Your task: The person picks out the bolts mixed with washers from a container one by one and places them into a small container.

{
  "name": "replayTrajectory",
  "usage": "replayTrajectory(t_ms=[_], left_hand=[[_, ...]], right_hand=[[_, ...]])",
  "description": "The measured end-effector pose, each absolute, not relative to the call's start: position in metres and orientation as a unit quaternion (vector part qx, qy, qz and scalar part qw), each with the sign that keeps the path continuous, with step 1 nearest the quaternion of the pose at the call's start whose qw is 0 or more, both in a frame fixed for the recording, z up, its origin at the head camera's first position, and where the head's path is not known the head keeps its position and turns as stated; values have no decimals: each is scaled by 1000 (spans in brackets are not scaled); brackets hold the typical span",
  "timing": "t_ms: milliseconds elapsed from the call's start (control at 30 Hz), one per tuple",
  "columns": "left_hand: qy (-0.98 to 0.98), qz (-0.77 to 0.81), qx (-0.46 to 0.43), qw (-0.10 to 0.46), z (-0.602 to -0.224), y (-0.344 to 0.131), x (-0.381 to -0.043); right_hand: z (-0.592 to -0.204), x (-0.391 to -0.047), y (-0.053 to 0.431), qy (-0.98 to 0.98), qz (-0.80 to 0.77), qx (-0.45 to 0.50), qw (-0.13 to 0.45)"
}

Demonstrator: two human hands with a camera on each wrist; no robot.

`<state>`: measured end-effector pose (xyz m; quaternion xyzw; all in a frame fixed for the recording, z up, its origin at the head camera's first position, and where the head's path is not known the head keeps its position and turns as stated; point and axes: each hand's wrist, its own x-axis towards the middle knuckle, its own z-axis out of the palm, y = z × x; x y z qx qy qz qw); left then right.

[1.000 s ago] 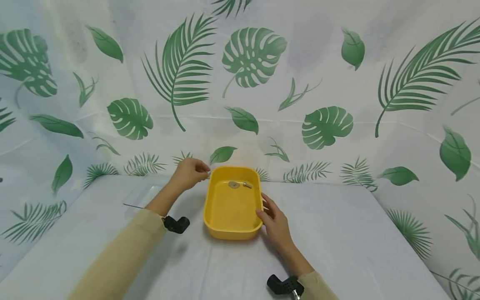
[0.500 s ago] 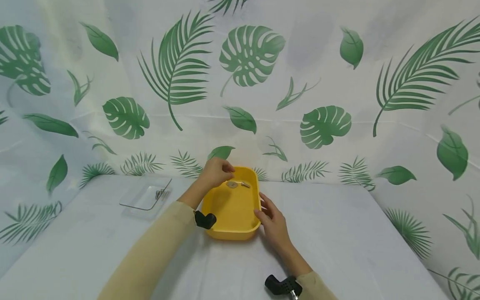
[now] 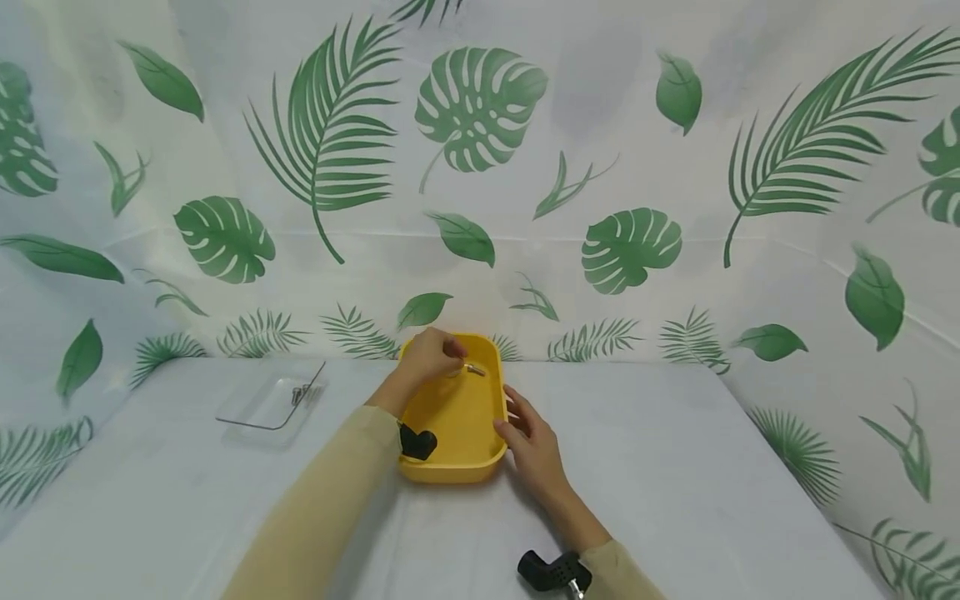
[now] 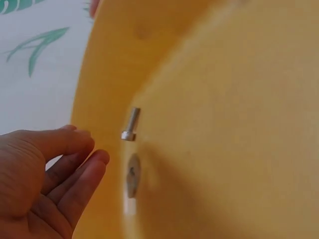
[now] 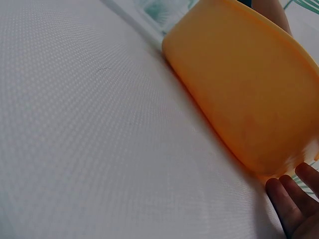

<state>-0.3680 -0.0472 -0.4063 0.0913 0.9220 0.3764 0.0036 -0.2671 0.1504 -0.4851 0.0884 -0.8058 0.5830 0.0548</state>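
A yellow plastic tray (image 3: 452, 473) stands on the white-covered table. My left hand (image 3: 429, 357) is over its far left part, with the fingers loosely curled; I see nothing between the fingertips in the left wrist view. Near them on the tray floor lie a socket-head bolt (image 4: 130, 124) and a round washer-like disc (image 4: 133, 177) with a small part on it. A pale, blurred spot beside the disc cannot be made out. My right hand (image 3: 534, 442) holds the tray's right side, thumb at the rim and fingers on the outer wall.
To the left sits a shallow clear container (image 3: 258, 417) with a few small screws (image 3: 298, 394) in it. A bent thin metal rod (image 3: 277, 427), like a hex key, lies across it. A leaf-print cloth (image 3: 555, 250) hangs behind the table.
My left hand has gone from the tray's far left rim to above its inside, uncovering the clear container. The right hand keeps its place on the tray. The head view has shifted slightly right.
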Motion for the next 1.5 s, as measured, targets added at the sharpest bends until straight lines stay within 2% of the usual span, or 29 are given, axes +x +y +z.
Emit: replayTrajectory(t_ms=[400,667,1133,1500], left_hand=[[910,408,59,30,-428,-41,-372],[920,380,89,39,-429,-38,-373],[906,418,48,54,-426,-30,-371],[899,429,71,56,-425,-17,-370]], right_hand=[[-486,-263,144,-809,577,98,54],[-487,-263,143,-810,575,100,50],[-486,-265,146,-809,578,91,54],[-484,-264,150,-813,572,90,59]])
